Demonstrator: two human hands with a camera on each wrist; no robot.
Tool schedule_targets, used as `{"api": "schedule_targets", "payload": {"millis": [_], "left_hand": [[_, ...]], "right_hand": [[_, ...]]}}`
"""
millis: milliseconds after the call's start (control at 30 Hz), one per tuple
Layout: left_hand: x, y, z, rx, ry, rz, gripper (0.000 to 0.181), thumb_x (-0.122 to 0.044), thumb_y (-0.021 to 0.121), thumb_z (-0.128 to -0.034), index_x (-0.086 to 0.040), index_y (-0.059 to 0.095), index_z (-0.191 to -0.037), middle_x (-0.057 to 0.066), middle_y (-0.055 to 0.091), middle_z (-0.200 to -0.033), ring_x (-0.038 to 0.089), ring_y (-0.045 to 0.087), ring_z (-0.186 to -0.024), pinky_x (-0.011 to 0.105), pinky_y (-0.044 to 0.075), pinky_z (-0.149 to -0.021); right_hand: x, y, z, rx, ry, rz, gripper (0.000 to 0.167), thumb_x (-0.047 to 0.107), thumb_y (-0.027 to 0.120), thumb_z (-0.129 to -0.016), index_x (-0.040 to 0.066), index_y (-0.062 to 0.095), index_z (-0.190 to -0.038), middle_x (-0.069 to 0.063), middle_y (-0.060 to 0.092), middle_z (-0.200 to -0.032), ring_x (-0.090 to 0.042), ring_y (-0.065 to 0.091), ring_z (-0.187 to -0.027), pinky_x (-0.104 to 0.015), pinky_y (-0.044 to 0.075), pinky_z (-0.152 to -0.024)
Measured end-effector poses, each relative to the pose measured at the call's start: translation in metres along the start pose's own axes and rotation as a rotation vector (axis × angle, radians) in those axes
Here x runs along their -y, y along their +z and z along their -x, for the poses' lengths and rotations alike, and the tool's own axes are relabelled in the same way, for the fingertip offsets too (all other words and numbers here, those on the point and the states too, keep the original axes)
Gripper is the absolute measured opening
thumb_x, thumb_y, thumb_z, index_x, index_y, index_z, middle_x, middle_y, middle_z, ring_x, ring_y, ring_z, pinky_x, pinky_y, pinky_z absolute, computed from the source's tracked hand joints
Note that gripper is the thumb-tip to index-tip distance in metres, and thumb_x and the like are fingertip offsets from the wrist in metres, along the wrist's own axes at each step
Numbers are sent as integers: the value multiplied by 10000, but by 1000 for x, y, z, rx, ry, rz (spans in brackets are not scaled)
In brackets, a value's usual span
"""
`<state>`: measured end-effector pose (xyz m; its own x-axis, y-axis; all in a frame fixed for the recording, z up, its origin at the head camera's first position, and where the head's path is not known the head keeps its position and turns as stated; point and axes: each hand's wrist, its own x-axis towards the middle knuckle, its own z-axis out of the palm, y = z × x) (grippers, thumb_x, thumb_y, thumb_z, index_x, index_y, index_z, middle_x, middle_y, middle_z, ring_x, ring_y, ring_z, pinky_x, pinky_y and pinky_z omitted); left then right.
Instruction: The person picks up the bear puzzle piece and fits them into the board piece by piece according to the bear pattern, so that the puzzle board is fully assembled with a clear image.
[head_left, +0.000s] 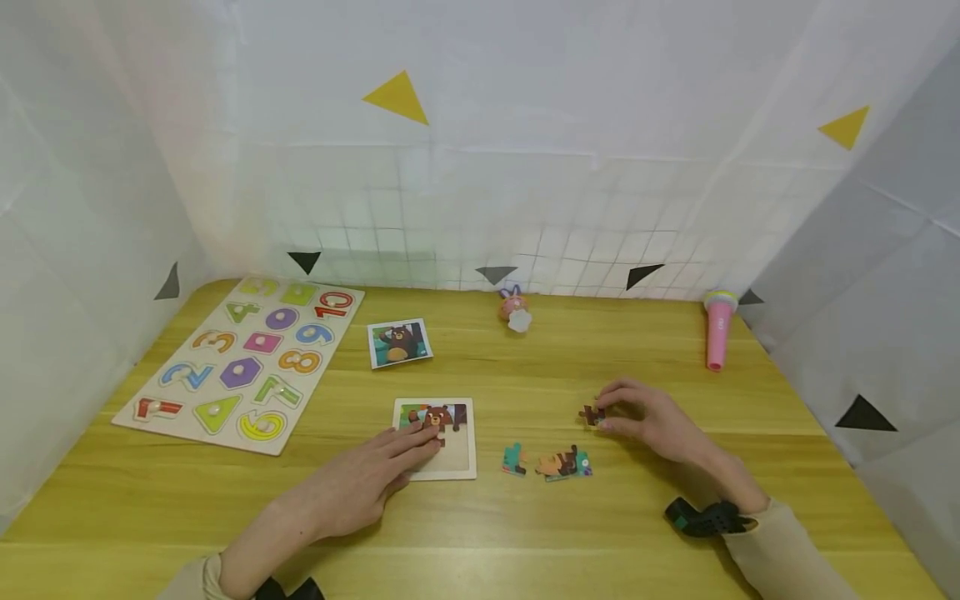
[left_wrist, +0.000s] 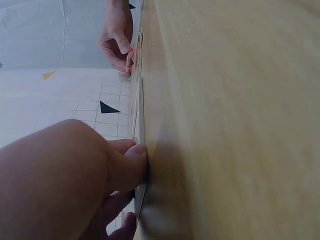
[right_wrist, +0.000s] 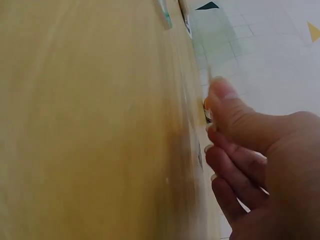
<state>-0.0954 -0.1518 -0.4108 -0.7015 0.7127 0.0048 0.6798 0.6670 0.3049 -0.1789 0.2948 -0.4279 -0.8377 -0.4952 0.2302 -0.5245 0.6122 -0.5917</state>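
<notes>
My left hand (head_left: 356,481) rests on the small puzzle tray (head_left: 471,440), its fingers lying fairly straight over the left part of the tray. The thumb (left_wrist: 136,154) touches the near edge in the left wrist view. Fitted pieces with a bear (head_left: 437,417) fill the upper part of that tray. To the right, my right hand (head_left: 660,421) pinches a dark brown puzzle piece (head_left: 590,416) between thumb and fingers, just over the table. Loose puzzle pieces lie between the hands: a teal one (head_left: 513,459) and a brown-and-tan group (head_left: 558,464).
A number-and-shape board (head_left: 251,342) takes up the left side. Behind the tray lies a bear picture card (head_left: 400,342). A small pink toy (head_left: 514,308) sits at the back middle, and a pink toy microphone (head_left: 718,331) at the back right. White sheets hang around the table.
</notes>
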Motion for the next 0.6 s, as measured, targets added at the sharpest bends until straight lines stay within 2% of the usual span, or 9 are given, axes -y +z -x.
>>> {"api": "schedule_targets", "payload": {"millis": [167, 367, 500, 600], "left_hand": [[0, 1, -1, -18, 12, -6, 499, -123, 459, -1052, -154, 397, -1547, 18, 333, -1624, 252, 324, -1487, 472, 325, -1190], [-1, 1, -2, -16, -2, -19, 490, -137, 474, -1048, -152, 421, -1535, -1, 327, -1626, 245, 334, -1480, 448, 339, -1188], [0, 3, -2, -17, -19, -43, 488, -143, 467, -1050, -156, 419, -1536, -19, 298, -1639, 218, 330, -1478, 430, 330, -1196], [0, 3, -1, -14, -24, -56, 495, -145, 460, -1050, -160, 407, -1542, -24, 278, -1646, 214, 319, -1482, 432, 323, -1199]], "right_hand": [[6, -1, -1, -6, -11, -16, 221, 161, 741, -905, 206, 715, -1120, 68, 685, -1136, -144, 635, -1059, -250, 505, -958], [23, 8, -10, -13, -63, 38, 294, 186, 749, -905, 170, 722, -1198, 73, 694, -1164, -124, 642, -1071, -280, 524, -954], [39, 20, -22, 9, -106, 52, 298, 208, 728, -925, 168, 721, -1220, 44, 671, -1180, -147, 630, -1060, -372, 552, -898], [53, 31, -32, 41, -159, 28, 294, 190, 694, -952, 154, 705, -1244, 16, 646, -1180, -168, 620, -1018, -374, 554, -832]]}}
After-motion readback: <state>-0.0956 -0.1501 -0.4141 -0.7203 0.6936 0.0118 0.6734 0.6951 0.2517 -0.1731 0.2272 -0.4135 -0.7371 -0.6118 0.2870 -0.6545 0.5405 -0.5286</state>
